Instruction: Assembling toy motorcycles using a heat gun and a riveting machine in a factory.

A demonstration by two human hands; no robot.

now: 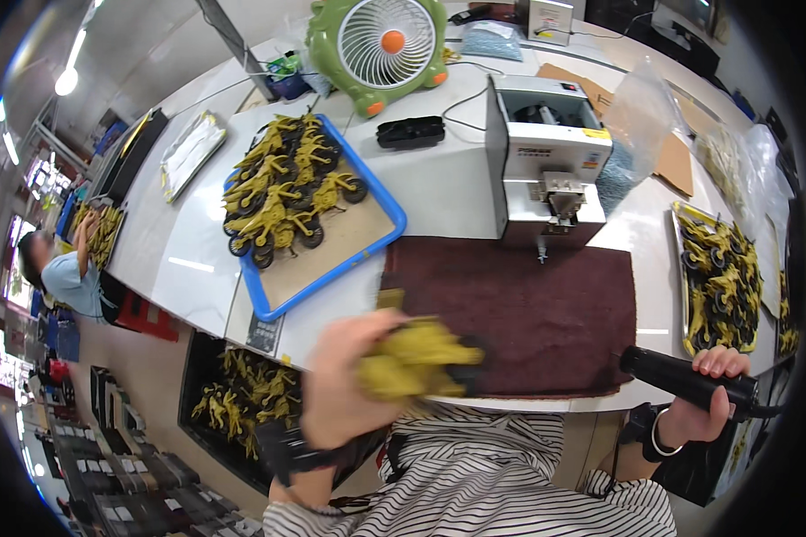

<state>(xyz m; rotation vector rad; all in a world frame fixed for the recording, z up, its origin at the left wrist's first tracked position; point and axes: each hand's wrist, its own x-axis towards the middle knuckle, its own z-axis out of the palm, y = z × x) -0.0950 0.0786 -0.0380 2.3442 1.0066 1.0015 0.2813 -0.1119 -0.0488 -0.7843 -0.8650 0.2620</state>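
Observation:
My left hand (342,380), smeared by motion, is closed round a yellow toy motorcycle (412,358) with black parts. It holds the toy above the near left edge of a dark maroon cloth (546,313). The toy is too blurred for its details to show. In my right hand (712,389) is a black electric screwdriver (672,374), fingers wrapped round its body and its thin tip pointing left, just off the cloth's right edge. Behind the cloth stands a white and grey screw feeder (546,148) with a metal outlet at its front.
A blue-rimmed tray (394,219) of yellow and black toy motorcycles lies at left. Another tray (685,277) of yellow and black pieces is at right. A dark bin (197,380) of yellow parts sits below the table. A green fan (376,49) stands behind. A person (72,277) works far left.

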